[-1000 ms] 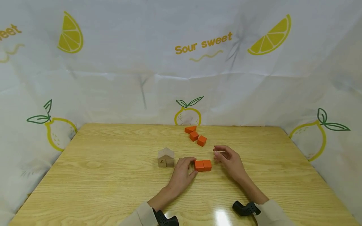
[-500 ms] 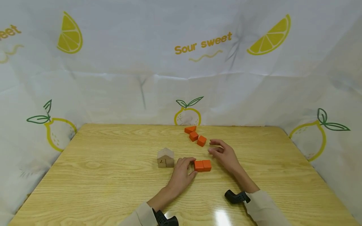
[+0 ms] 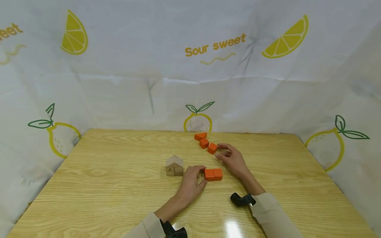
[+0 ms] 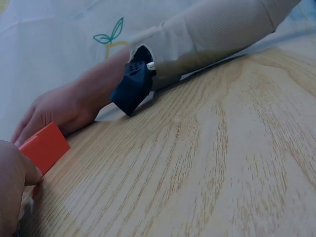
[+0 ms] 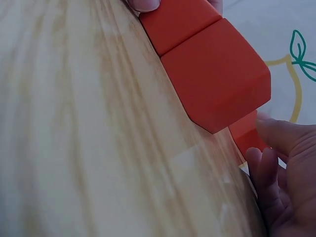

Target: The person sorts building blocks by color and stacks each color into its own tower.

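Observation:
Two orange cubes stand side by side on the table in the head view: a left cube (image 3: 209, 175) and a right cube (image 3: 218, 174). My left hand (image 3: 189, 186) holds the left one between thumb and forefinger, at its near and far sides. Beyond the pair, my right hand (image 3: 234, 160) reaches a loose orange cube (image 3: 212, 148). Its thumb and forefinger are spread at that cube's right side; whether they touch it I cannot tell. In the right wrist view, the paired cubes partly cover this loose cube (image 5: 245, 132).
Another orange cube (image 3: 204, 143) and an orange triangular block (image 3: 200, 136) lie farther back on the wooden table (image 3: 119, 198). Left of my left hand stands a small house of plain wooden blocks (image 3: 174, 166). A lemon-print cloth (image 3: 134, 66) hangs behind the table.
My right hand has moved forward and left, from beside the paired cubes to the loose cube. The left hand and the pair have stayed in place.

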`<state>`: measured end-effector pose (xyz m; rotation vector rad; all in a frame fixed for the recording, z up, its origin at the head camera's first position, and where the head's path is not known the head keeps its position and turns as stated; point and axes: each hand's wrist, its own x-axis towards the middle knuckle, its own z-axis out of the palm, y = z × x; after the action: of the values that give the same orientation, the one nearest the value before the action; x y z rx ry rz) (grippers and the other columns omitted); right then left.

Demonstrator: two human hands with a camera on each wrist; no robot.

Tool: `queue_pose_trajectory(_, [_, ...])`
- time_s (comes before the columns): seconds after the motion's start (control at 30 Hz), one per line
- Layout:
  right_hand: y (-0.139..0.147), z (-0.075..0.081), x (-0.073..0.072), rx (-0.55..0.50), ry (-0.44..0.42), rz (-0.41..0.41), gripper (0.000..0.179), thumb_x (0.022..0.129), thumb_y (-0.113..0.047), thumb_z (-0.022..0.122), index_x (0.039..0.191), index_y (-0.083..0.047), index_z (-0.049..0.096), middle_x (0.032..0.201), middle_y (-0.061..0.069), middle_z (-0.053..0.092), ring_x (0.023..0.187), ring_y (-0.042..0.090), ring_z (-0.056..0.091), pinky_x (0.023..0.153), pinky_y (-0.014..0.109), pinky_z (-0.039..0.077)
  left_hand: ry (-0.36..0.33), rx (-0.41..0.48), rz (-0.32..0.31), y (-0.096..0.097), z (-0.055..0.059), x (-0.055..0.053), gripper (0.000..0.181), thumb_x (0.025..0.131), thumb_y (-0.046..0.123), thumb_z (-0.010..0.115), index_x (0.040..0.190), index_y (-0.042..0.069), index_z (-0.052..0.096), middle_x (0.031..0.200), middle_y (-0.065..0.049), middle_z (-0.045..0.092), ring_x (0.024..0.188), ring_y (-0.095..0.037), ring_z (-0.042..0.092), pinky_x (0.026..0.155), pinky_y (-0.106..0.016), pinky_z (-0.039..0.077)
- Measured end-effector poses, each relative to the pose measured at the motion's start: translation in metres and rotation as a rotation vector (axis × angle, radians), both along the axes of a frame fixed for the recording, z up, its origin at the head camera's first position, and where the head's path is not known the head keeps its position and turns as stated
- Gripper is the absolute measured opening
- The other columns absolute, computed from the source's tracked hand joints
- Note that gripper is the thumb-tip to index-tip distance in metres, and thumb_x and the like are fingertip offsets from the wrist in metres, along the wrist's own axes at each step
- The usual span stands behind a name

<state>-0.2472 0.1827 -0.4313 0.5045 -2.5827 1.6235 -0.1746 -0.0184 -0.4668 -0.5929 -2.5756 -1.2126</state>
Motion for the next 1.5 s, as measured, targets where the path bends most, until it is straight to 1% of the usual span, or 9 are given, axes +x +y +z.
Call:
queue_pose_trajectory(0.07, [-0.004, 0.009, 0.003, 0.011, -0.015, -0.009, 0.046, 0.090, -0.009, 0.067, 0.131, 0.006, 0.052, 0.123, 0.027, 0.055, 0.088, 0.033, 0.062, 0.064, 0.028, 0.050, 0.000, -0.001, 0.002, 0.000, 0.000, 0.000, 0.041, 0.084, 0.008, 0.074, 0.121, 0.004, 0.059, 0.115, -0.006, 0.061, 0.093, -0.016, 0.049, 0.078, -0.030, 0.044])
queue_pose_trajectory(0.1, [-0.005, 0.008, 0.002, 0.018, -0.015, -0.008, 0.046, 0.090, -0.009, 0.068, 0.131, 0.006, 0.052, 0.124, 0.027, 0.054, 0.087, 0.033, 0.062, 0.064, 0.028, 0.049, 0.000, -0.001, 0.003, 0.000, 0.001, 0.000, 0.041, 0.084, 0.008, 0.074, 0.122, 0.004, 0.059, 0.115, -0.006, 0.061, 0.093, -0.016, 0.049, 0.078, -0.030, 0.044])
queue_pose_trajectory(0.2, [-0.004, -0.001, -0.007, 0.039, -0.029, -0.021, 0.048, 0.090, -0.013, 0.069, 0.132, 0.002, 0.052, 0.125, 0.024, 0.055, 0.082, 0.030, 0.061, 0.062, 0.028, 0.048, -0.002, 0.000, 0.003, 0.000, 0.001, 0.001, 0.041, 0.084, 0.008, 0.074, 0.122, 0.004, 0.058, 0.114, -0.006, 0.062, 0.090, -0.015, 0.047, 0.076, -0.028, 0.044])
queue_pose_trajectory(0.33, [-0.002, -0.018, -0.019, 0.083, -0.050, -0.070, 0.049, 0.088, -0.022, 0.071, 0.132, -0.006, 0.055, 0.124, 0.016, 0.058, 0.076, 0.020, 0.057, 0.060, 0.027, 0.046, -0.003, 0.001, 0.004, -0.001, 0.002, 0.001, 0.041, 0.084, 0.008, 0.075, 0.121, 0.004, 0.059, 0.113, -0.005, 0.062, 0.088, -0.013, 0.045, 0.073, -0.026, 0.042])
queue_pose_trajectory(0.5, [-0.005, -0.024, -0.024, 0.098, -0.060, -0.118, 0.049, 0.087, -0.029, 0.073, 0.129, -0.009, 0.057, 0.120, 0.012, 0.060, 0.078, 0.019, 0.058, 0.063, 0.029, 0.046, -0.003, -0.002, 0.008, -0.002, 0.002, 0.001, 0.041, 0.083, 0.008, 0.075, 0.121, 0.004, 0.059, 0.112, -0.005, 0.062, 0.086, -0.013, 0.045, 0.072, -0.026, 0.042])
queue_pose_trajectory(0.7, [-0.009, -0.022, -0.025, 0.096, -0.049, -0.151, 0.046, 0.087, -0.027, 0.073, 0.127, -0.009, 0.058, 0.114, 0.012, 0.062, 0.083, 0.023, 0.061, 0.067, 0.033, 0.048, -0.016, 0.004, 0.007, -0.003, 0.005, 0.001, 0.042, 0.084, 0.008, 0.074, 0.123, 0.005, 0.058, 0.111, -0.005, 0.062, 0.085, -0.013, 0.046, 0.071, -0.025, 0.042])
queue_pose_trajectory(1.03, [-0.011, -0.023, -0.027, 0.075, -0.072, -0.168, 0.046, 0.087, -0.033, 0.072, 0.125, -0.010, 0.060, 0.111, 0.011, 0.063, 0.081, 0.021, 0.062, 0.067, 0.031, 0.048, -0.022, 0.030, 0.001, -0.004, 0.004, 0.000, 0.040, 0.084, 0.007, 0.074, 0.121, 0.005, 0.059, 0.106, -0.003, 0.062, 0.081, -0.011, 0.044, 0.068, -0.023, 0.042])
queue_pose_trajectory(1.3, [-0.008, -0.023, -0.021, 0.054, -0.028, -0.167, 0.040, 0.090, -0.028, 0.069, 0.124, -0.010, 0.060, 0.108, 0.010, 0.064, 0.081, 0.020, 0.065, 0.069, 0.030, 0.050, -0.037, 0.030, -0.004, -0.003, 0.005, 0.001, 0.038, 0.085, 0.007, 0.073, 0.120, 0.005, 0.059, 0.109, -0.004, 0.062, 0.082, -0.012, 0.044, 0.069, -0.024, 0.041])
queue_pose_trajectory(1.5, [-0.002, -0.027, -0.015, 0.045, 0.013, -0.157, 0.040, 0.092, -0.030, 0.066, 0.126, -0.010, 0.060, 0.108, 0.011, 0.064, 0.079, 0.020, 0.065, 0.066, 0.030, 0.052, -0.041, 0.019, -0.002, -0.002, 0.004, 0.002, 0.038, 0.085, 0.007, 0.073, 0.120, 0.005, 0.059, 0.109, -0.004, 0.062, 0.083, -0.012, 0.044, 0.070, -0.024, 0.041])
